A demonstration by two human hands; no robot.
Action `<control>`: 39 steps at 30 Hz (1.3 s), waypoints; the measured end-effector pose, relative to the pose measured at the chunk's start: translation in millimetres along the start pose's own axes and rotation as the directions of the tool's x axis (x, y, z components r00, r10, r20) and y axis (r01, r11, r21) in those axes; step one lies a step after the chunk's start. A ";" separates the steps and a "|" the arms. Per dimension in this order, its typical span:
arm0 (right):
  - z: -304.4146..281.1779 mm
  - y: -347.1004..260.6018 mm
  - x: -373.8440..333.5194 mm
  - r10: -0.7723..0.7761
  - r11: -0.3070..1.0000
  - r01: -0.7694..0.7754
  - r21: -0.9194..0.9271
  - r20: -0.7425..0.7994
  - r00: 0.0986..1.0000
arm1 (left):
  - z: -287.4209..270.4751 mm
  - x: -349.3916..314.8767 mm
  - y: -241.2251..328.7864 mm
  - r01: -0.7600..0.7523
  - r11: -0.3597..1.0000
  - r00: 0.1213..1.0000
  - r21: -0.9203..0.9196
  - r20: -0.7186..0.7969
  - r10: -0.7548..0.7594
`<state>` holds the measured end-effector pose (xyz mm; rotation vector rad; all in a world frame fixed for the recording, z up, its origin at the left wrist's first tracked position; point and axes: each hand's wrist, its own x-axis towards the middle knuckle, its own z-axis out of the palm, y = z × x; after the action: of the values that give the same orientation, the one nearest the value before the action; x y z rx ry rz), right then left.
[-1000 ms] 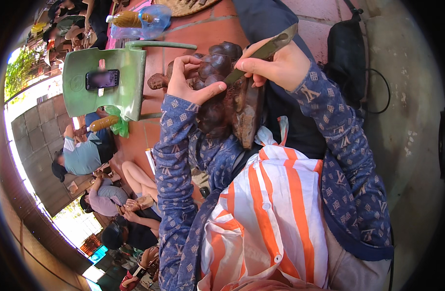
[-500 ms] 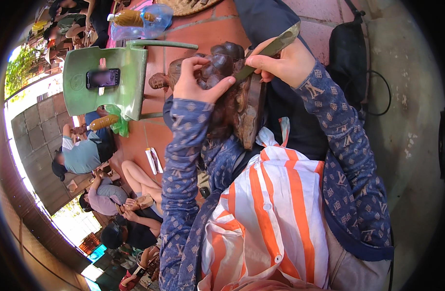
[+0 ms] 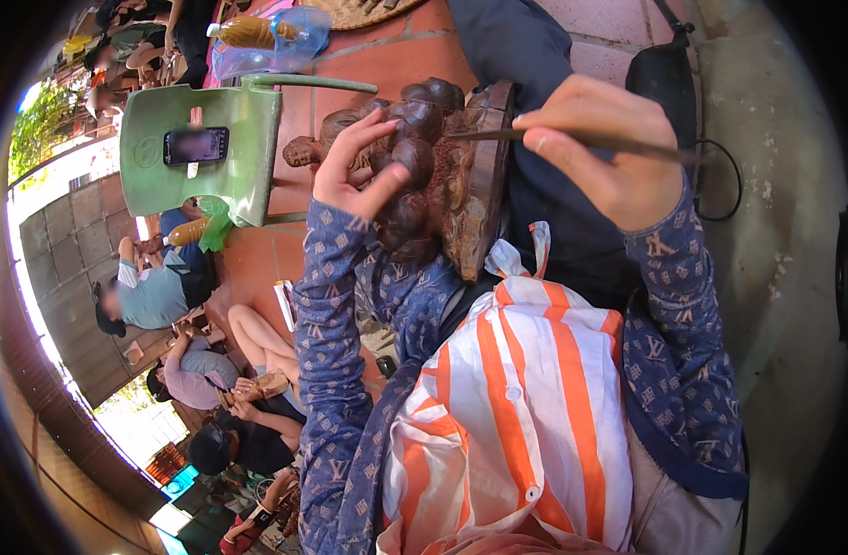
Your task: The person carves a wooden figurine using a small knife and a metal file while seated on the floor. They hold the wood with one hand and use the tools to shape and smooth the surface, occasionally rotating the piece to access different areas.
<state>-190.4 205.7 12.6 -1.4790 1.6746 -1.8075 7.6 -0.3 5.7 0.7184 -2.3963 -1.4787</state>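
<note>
Two hands work at a dark brown wood carving [image 3: 422,166] that stands propped in the person's lap, against the orange-and-white striped cloth [image 3: 516,416] below it. The left hand [image 3: 354,176] grips the carving's rounded front, fingers spread over its knobs and thumb pressed to its side. The right hand [image 3: 609,157] is closed round a long thin tool [image 3: 572,141], whose tip rests on the carving's upper edge. Both forearms wear blue patterned sleeves [image 3: 327,324].

To the left stands a green plastic chair [image 3: 202,157] with a dark phone [image 3: 195,145] lying on its seat. Beyond it, near the top edge, is a clear plastic bag [image 3: 276,37] holding a bottle of amber liquid [image 3: 243,32]; a second such bottle [image 3: 185,231] lies by the chair's foot. Several people [image 3: 155,291] sit on the floor at lower left, bent over small work of their own.

A black bag [image 3: 664,74] lies on the red tiles at upper right, its strap cut off by the rim. The carving's lower part is hidden behind the left wrist, and its figures are hard to make out.
</note>
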 end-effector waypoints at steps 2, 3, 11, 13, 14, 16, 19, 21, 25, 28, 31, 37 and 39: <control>7.8 2.4 -9.1 -0.051 0.999 0.051 -0.009 0.022 0.998 | 1.8 -1.3 0.6 -0.200 0.956 0.979 0.215 0.092 0.184; 11.2 0.0 -12.9 -0.040 0.997 0.047 -0.054 0.111 0.993 | 2.5 -1.5 2.3 -0.300 0.901 0.952 0.313 0.151 0.265; 62.5 3.3 -33.6 -0.169 0.941 0.215 -0.263 0.185 0.968 | 8.4 0.9 13.9 -0.464 0.649 0.886 0.603 0.303 0.352; 68.8 2.6 -35.4 -0.197 0.927 0.244 -0.285 0.183 0.963 | 8.0 3.2 17.2 -0.458 0.634 0.889 0.623 0.323 0.325; 69.7 0.4 -35.8 -0.188 0.926 0.237 -0.294 0.183 0.965 | 8.1 5.0 18.3 -0.456 0.626 0.890 0.632 0.333 0.311; 69.4 -2.8 -35.8 -0.170 0.921 0.220 -0.322 0.175 0.970 | 6.4 9.8 18.3 -0.495 0.600 0.869 0.629 0.340 0.361; 70.6 -2.5 -35.8 -0.193 0.897 0.229 -0.379 0.131 0.972 | 3.8 11.5 14.1 -0.537 0.547 0.842 0.643 0.370 0.392; 69.0 -6.6 -36.8 -0.191 0.891 0.228 -0.393 0.131 0.973 | 2.5 12.3 7.5 -0.557 0.521 0.826 0.647 0.372 0.423; 72.8 -15.2 -42.9 -0.175 0.851 0.221 -0.476 0.140 0.974 | 5.9 11.9 -3.6 -0.544 0.552 0.833 0.632 0.323 0.450; 68.9 -15.2 -37.9 -0.179 0.883 0.236 -0.406 0.175 0.968 | 4.1 12.3 7.1 -0.560 0.558 0.827 0.613 0.367 0.426; 68.9 -12.2 -30.1 -0.182 0.918 0.225 -0.327 0.158 0.971 | -3.6 11.5 11.4 -0.592 0.570 0.806 0.570 0.416 0.421; 58.7 -9.7 -23.3 -0.130 0.942 0.194 -0.273 0.235 0.963 | -7.2 15.0 5.7 -0.642 0.548 0.766 0.536 0.466 0.442; 58.9 -8.1 -23.8 -0.127 0.936 0.202 -0.287 0.257 0.958 | -6.8 14.5 7.7 -0.631 0.566 0.775 0.530 0.462 0.432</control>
<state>-129.9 191.7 -2.9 -1.9349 1.8196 -1.4149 -4.0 -10.2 14.8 -0.1968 -2.9919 -0.4597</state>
